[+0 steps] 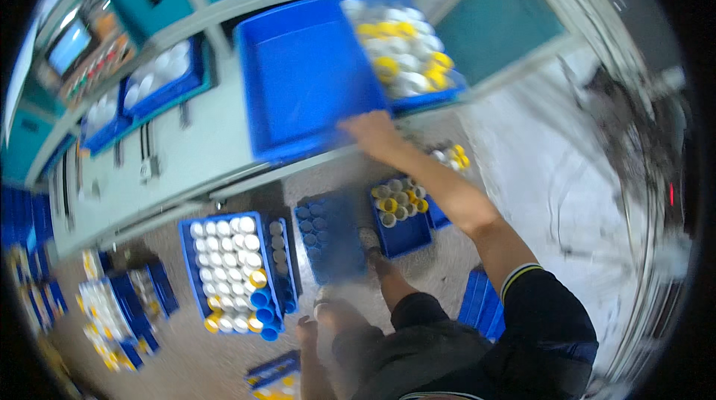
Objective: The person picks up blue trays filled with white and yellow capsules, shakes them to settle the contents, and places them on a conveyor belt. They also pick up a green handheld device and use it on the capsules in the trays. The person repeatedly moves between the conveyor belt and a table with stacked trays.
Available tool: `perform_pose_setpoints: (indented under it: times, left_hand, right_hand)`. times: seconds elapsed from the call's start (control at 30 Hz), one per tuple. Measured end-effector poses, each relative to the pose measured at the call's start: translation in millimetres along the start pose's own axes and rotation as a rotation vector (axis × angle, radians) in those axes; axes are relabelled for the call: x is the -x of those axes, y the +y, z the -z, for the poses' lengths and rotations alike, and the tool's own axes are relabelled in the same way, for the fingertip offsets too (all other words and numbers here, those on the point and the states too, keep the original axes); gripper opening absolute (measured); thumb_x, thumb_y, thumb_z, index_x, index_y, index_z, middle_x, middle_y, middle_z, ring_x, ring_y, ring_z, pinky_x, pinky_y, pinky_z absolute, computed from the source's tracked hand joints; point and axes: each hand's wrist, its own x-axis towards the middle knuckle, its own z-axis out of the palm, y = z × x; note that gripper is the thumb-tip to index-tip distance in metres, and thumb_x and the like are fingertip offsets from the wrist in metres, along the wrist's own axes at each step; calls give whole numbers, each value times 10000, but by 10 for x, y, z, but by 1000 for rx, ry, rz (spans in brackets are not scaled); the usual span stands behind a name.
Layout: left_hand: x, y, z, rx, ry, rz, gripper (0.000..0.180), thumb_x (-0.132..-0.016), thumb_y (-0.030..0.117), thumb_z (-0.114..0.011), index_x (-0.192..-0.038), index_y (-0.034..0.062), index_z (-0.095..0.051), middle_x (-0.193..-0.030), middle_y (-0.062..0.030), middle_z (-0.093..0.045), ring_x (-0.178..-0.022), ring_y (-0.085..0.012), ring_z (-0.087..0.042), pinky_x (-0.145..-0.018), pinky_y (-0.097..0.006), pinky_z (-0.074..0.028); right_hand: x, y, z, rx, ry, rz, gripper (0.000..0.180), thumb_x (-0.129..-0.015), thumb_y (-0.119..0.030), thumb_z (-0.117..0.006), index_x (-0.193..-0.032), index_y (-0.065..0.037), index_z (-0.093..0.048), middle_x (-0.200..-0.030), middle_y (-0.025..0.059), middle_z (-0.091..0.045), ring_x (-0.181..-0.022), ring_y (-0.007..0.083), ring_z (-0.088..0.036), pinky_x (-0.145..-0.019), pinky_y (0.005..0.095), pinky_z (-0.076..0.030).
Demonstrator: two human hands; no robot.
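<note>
A large blue plastic tray lies tilted on the edge of the pale workbench, with nothing inside it. My right hand is at its near right corner, fingers closed over the rim. Just right of that corner, another blue tray holds white cups or caps and several yellow ones. My left hand hangs low beside my leg, above the floor and near a blue crate; its fingers are small and blurred.
On the floor stand a blue crate of white, yellow and blue cylinders, a blue sheet with round pockets, and a blue bin with cups. More trays sit along the bench. Stacked crates stand at the left.
</note>
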Motion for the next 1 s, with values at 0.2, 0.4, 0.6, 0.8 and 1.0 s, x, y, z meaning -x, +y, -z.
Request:
perform_pose_setpoints:
  times: [0.2,0.4,0.6,0.8,1.0]
  left_hand:
    - [66,554,574,204,-273,83,383,-889,125,-585,-1256,49,-504,-1080,-140,-628,-887,-251,-653,-668,-399,-552]
    - [-174,1608,340,-461,-599,-27,355,-915,166,-569,-1246,47,-516,-1096,-135,-613,-904,-252,-643,-683,-396,-548]
    - [181,2358,-772,-838,-782,-211,348,-925,175,-565,-1245,42,-522,-1109,-143,-609,-909,-261,-639,-693,-397,-547]
    - [950,2244,-1676,-998,-862,-313,342,-936,184,-562,-1243,37,-528,-1122,-151,-606,-913,-269,-635,-702,-397,-546]
    - [1622,1548,-2313,-1030,-858,-331,338,-946,193,-558,-1242,32,-533,-1135,-159,-602,-918,-277,-632,-712,-397,-545]
  right_hand:
    - [2615,-1277,250,-359,313,-123,283,-829,-122,-604,-1109,-131,-645,-908,109,-685,-828,287,-683,-697,450,-538]
    - [4701,-3058,835,-901,386,-962,170,-877,-122,-629,-1027,-44,-622,-919,153,-647,-912,263,-646,-823,411,-513]
    - [5965,-3953,960,-886,1108,-1711,423,-825,-145,-754,-1192,11,-614,-1010,104,-706,-861,212,-663,-815,369,-545]
    - [7637,-5388,1230,-1001,2094,-1912,371,-786,-75,-770,-1125,13,-646,-965,96,-701,-819,170,-668,-752,325,-560]
    - [8766,-6324,1446,-133,1564,-2346,393,-783,-247,-796,-1032,27,-661,-889,136,-702,-781,184,-680,-718,332,-551]
